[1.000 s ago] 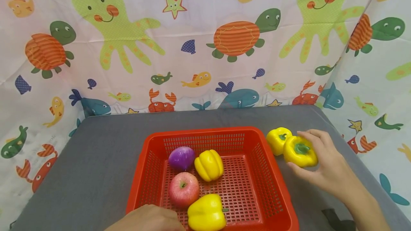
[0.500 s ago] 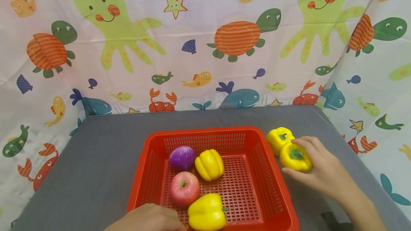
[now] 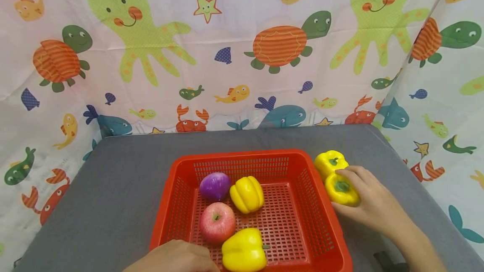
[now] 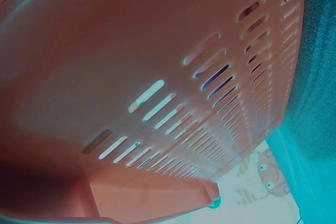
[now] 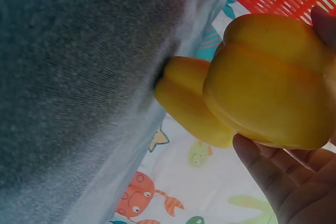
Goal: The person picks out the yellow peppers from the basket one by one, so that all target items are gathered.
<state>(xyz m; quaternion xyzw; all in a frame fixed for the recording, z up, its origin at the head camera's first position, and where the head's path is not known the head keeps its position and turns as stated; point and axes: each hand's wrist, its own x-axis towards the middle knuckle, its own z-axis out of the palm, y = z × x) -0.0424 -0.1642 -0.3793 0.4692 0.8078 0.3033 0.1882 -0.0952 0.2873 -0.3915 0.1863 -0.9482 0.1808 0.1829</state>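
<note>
My right hand (image 3: 372, 202) grips a yellow bell pepper (image 3: 341, 190) just outside the basket's right wall, thumb on the near side and fingers on the far side. In the right wrist view this held bell pepper (image 5: 273, 82) appears raised off the cloth. A second yellow bell pepper (image 3: 330, 162) sits behind it on the table. My left hand (image 3: 175, 257) holds the near left rim of a red plastic basket (image 3: 247, 153); its fingertips are hidden. Inside lie a purple onion (image 3: 214, 186), a red apple (image 3: 217, 223), and two yellow bell peppers (image 3: 247, 194).
Grey cloth covers the table (image 3: 121, 188). A curtain (image 3: 234, 20) printed with sea animals hangs behind and at both sides. A dark strap-like object (image 3: 389, 261) lies under the right forearm. The slotted basket wall (image 4: 157, 77) fills the left wrist view.
My right hand has moved left with the bell pepper, bringing it closer to the basket's right wall. My left hand and the basket's contents have stayed in place.
</note>
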